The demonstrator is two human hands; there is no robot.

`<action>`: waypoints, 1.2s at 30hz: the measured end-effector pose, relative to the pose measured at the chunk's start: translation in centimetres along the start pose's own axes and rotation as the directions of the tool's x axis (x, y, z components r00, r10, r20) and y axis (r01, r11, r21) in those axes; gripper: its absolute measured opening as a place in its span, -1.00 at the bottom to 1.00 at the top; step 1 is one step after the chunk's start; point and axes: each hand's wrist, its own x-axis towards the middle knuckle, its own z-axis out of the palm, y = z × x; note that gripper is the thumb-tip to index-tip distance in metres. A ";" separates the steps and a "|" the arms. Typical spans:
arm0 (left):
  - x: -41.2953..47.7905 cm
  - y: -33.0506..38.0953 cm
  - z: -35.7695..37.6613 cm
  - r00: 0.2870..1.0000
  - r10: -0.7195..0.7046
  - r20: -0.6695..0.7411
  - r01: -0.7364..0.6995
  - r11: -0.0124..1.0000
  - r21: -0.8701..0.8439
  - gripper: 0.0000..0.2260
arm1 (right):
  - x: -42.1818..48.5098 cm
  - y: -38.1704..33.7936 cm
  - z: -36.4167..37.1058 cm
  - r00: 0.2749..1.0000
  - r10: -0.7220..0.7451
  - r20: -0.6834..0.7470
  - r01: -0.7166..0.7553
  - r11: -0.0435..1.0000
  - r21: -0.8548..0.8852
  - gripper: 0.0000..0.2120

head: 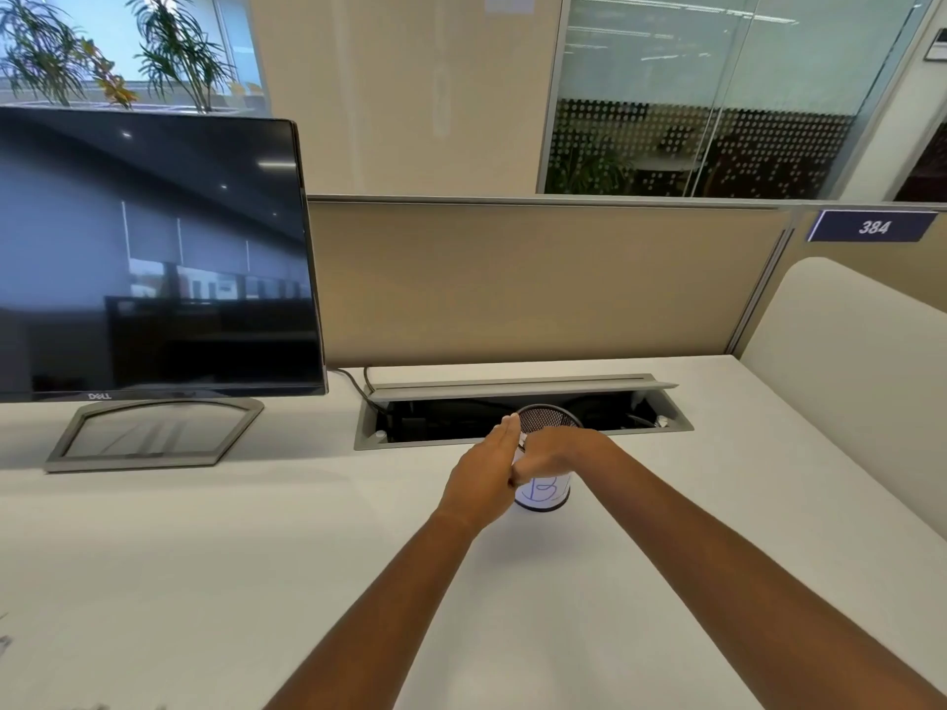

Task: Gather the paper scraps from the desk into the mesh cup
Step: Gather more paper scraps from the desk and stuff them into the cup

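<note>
Beside the mesh cup [546,497], left hand [487,476] is flat, fingers straight; right hand [558,449] arches over its rim, grip hidden.

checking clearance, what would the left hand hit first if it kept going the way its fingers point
Probably the open cable tray behind the mesh cup: the left hand points away past the cup's left side. Depth is unclear.
</note>
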 end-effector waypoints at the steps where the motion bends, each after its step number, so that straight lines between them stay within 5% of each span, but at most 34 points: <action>1: 0.0 0.0 0.1 1.000 0.002 -0.010 -0.002 1.000 0.013 -0.43 | 0.1 0.0 -0.2 1.000 -0.006 0.027 0.005 1.000 0.004 -0.50; 7: 0.0 0.3 0.2 1.000 -0.008 -0.019 0.009 0.999 0.051 -0.40 | 0.2 0.1 -0.5 0.997 -0.023 0.072 0.024 1.000 -0.012 -0.53; 18: -0.8 0.5 -0.5 0.997 -0.059 0.055 0.058 0.998 0.024 -0.32 | -4.6 0.7 -2.3 0.977 -0.092 -0.192 0.093 0.996 -0.007 -0.61; 20: -1.7 0.1 -0.6 0.998 -0.064 0.004 0.064 0.998 -0.011 -0.32 | -5.9 0.6 -2.1 0.946 -0.101 -0.308 0.118 0.992 0.035 -0.77; 27: -8.3 -4.1 0.3 0.990 -0.135 -0.047 0.139 0.986 0.093 -0.44 | -7.6 -2.2 5.1 0.768 -0.058 -0.638 0.338 0.882 0.328 -0.68; 36: -18.5 -8.2 -0.1 0.985 -0.172 -0.022 0.173 0.963 0.208 -0.55 | -9.3 -10.4 16.9 0.885 -0.162 -0.436 0.356 0.840 0.410 -0.66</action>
